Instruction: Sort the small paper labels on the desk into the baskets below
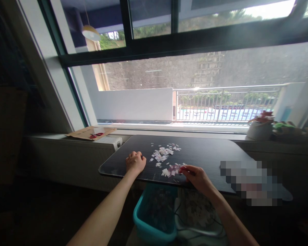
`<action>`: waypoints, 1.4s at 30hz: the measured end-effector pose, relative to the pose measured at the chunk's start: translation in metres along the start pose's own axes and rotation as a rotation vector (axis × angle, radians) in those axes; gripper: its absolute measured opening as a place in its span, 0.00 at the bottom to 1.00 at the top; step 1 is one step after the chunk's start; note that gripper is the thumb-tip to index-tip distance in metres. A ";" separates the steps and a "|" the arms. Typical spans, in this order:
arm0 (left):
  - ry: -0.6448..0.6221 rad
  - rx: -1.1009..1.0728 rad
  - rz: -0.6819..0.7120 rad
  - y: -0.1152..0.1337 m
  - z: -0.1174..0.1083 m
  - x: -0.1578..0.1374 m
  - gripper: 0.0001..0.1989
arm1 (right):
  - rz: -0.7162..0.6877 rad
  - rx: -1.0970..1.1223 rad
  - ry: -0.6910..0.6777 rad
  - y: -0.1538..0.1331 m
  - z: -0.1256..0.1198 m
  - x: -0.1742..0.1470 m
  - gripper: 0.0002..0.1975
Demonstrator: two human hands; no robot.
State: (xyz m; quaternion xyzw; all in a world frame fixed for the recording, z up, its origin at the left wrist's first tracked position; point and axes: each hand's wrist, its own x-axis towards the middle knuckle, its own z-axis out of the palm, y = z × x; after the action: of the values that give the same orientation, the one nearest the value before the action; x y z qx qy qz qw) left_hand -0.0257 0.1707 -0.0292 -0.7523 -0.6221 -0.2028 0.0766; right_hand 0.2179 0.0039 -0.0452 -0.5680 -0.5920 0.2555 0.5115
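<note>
My left hand (136, 162) rests on the dark table (207, 150) with its fingers curled in. The inside of that fist is hidden, so I cannot make out whether anything is in it. Thumb and fingers of my right hand (196, 174) are pinched together at the table's near side, with what looks like a small white piece at their tips. Just left of them lies a pile of small white pieces (165, 172), some over a pinkish patch (173, 169). Farther back, a larger loose heap of small white pieces (163, 153) is spread on the tabletop.
Under the near edge stand a turquoise tub (141, 222) and a pale tub (184, 229), both with small pieces inside. Red-handled scissors (96, 135) lie on brown cardboard (79, 133) by the window. A pot with plants (260, 128) sits on the right sill. A blurred patch covers the table's right end.
</note>
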 end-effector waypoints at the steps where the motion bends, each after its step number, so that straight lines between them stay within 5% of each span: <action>1: -0.002 0.002 0.001 0.000 -0.001 0.000 0.13 | -0.002 -0.018 0.025 0.001 0.000 0.000 0.15; 22: -0.004 -0.003 -0.003 0.001 -0.001 0.000 0.12 | 0.023 0.125 -0.069 -0.012 -0.006 -0.008 0.12; 33: -0.005 -0.002 -0.006 0.001 -0.001 0.000 0.12 | 0.017 0.049 0.018 0.001 0.000 -0.002 0.16; 42: -0.002 0.005 -0.004 0.002 -0.001 -0.001 0.13 | 0.026 0.129 -0.134 -0.013 -0.006 -0.009 0.13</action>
State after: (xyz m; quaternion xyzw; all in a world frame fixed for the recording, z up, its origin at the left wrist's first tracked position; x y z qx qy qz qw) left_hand -0.0246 0.1690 -0.0283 -0.7509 -0.6245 -0.2005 0.0775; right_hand 0.2162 -0.0091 -0.0341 -0.5232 -0.5996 0.3372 0.5030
